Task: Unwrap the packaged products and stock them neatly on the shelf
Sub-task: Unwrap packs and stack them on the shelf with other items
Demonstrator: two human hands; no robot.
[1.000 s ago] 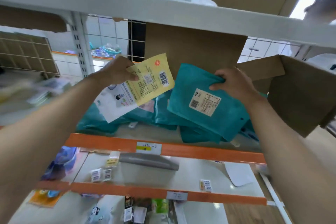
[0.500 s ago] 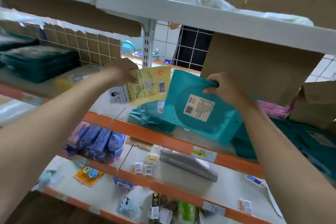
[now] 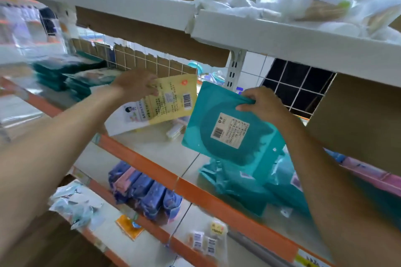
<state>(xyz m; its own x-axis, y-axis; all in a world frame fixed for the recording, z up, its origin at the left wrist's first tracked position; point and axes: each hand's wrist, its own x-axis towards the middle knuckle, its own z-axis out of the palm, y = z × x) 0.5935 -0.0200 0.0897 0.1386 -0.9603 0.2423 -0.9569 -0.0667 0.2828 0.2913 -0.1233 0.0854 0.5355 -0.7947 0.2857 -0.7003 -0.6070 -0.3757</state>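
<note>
Now: both hands loaded, neat stack lies off to the left

- Middle shelf (image 3: 138, 159), the one with the orange front edge, is the working level. Both forearms reach in over that edge, under the white shelf above.
- Stacked teal packs (image 3: 56, 76) sit flat at the far left of this shelf, blurred. A loose teal pile (image 3: 238, 182) lies at the right, directly below the right hand's load. Bare shelf board lies between the two.
- Teal pouch (image 3: 225, 128) is held in the air above the loose pile, not resting on it. It hangs down and to the left from the grip at its upper right edge, tilted, with the barcode label (image 3: 231, 130) facing the camera.
- Yellow packet (image 3: 171, 99) is also in the air, just beside the pouch on its left. Its long axis runs from the white lower-left end up to the yellow upper-right end.
- Left hand (image 3: 134, 84) pinches the packet along its upper edge, palm down.
- Right hand (image 3: 262, 104) has its fingers curled over the pouch's top edge, wrist bent down.
- Judgement: the neat stack lies well apart from the pouch, beyond the left hand. The left hand is nearer, so the right arm must cross leftward and lay the pouch flat.
</note>
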